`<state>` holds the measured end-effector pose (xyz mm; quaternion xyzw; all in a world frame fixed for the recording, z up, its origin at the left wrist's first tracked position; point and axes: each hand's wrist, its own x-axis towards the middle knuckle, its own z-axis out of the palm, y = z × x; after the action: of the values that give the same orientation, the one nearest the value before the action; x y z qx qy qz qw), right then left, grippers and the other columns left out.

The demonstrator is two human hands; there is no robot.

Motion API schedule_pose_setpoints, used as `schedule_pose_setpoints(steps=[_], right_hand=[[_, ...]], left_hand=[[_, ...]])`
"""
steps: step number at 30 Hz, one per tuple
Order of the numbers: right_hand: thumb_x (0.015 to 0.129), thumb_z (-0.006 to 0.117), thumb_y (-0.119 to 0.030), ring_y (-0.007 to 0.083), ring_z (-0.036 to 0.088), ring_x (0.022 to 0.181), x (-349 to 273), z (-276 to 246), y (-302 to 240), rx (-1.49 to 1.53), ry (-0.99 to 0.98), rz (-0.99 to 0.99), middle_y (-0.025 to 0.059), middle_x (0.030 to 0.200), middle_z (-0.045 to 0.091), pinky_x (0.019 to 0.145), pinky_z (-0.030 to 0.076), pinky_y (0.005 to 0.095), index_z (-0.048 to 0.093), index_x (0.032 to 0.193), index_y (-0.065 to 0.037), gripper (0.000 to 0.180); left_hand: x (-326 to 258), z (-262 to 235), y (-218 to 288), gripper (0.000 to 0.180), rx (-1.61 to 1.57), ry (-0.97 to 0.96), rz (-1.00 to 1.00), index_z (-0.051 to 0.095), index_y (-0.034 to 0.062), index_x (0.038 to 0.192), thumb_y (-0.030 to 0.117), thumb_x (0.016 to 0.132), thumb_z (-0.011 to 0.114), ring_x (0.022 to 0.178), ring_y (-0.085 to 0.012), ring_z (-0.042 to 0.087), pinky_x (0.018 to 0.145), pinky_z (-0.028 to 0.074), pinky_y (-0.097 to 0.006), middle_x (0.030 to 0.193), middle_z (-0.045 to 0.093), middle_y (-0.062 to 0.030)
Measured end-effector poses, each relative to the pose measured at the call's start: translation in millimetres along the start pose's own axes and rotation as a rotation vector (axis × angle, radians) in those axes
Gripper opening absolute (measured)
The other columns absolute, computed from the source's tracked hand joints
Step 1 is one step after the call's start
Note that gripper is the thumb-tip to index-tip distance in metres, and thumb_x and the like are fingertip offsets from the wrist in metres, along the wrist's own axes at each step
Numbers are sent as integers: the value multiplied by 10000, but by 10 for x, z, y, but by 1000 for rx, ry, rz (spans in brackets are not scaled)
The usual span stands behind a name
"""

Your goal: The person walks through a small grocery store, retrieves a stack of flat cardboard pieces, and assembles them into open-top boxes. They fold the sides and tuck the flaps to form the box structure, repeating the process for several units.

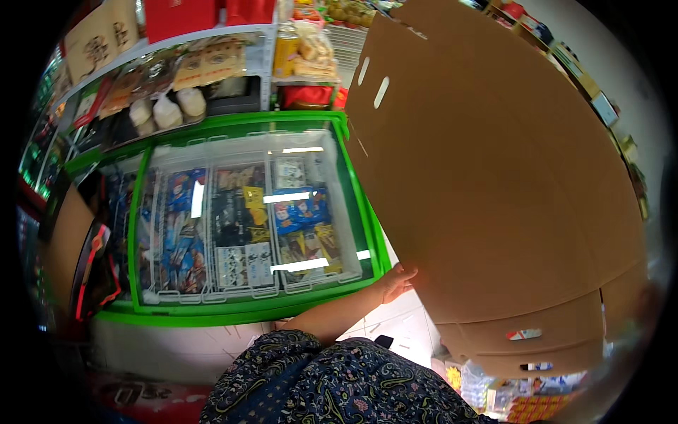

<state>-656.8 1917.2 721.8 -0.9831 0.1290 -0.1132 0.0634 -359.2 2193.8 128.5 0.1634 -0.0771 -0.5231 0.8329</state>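
Note:
A large flattened brown cardboard box (508, 177) fills the right half of the head view, held up and tilted. It has oval hand slots near its upper left edge and more along its lower flap. My left hand (397, 284) grips the left edge of this cardboard, low down. The fingertips rest at its edge, and the part of them behind the sheet is hidden. My right hand does not show; the cardboard covers much of that side, and the far right rim is blurred.
A green-framed chest freezer (240, 311) with a glass lid and packaged goods inside stands to the left. Behind it a shelf (212, 32) bears bags and packets. An open carton (70, 247) sits at the freezer's left end. Stacked goods (537, 406) lie beneath the cardboard.

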Motion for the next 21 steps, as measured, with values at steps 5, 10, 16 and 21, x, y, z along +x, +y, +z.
schedule_pose_setpoints(steps=[5,10,16,21], right_hand=[[882,585,-42,69,478,758,474,1328,463,448,211,135,-42,853,533,682,395,210,589,977,-57,96],[816,670,-59,53,490,625,1391,3724,-188,826,-282,262,-41,769,570,553,405,209,614,1000,-57,193],[791,751,-139,117,591,638,1575,5916,-173,686,-565,340,47,764,651,549,468,262,654,888,25,215],[731,785,-60,138,647,696,1168,6519,-517,852,-721,517,90,809,682,612,531,268,660,917,68,259]], left_hand=[[-1138,-275,1116,456,211,324,420,454,93,1294,61,878,638,1096,-210,592,931,499,-388,1240,581,-64],[-2396,-837,1766,374,435,774,607,480,50,1208,63,874,647,1041,-232,620,878,527,-390,1165,616,-88],[-2999,-1265,2130,347,708,1194,411,557,22,1166,18,837,667,942,-210,649,829,523,-352,1074,661,-91],[-3193,-1627,2226,390,1538,1548,-27,606,12,1120,221,803,697,958,-327,667,813,528,-419,1022,687,-188]])
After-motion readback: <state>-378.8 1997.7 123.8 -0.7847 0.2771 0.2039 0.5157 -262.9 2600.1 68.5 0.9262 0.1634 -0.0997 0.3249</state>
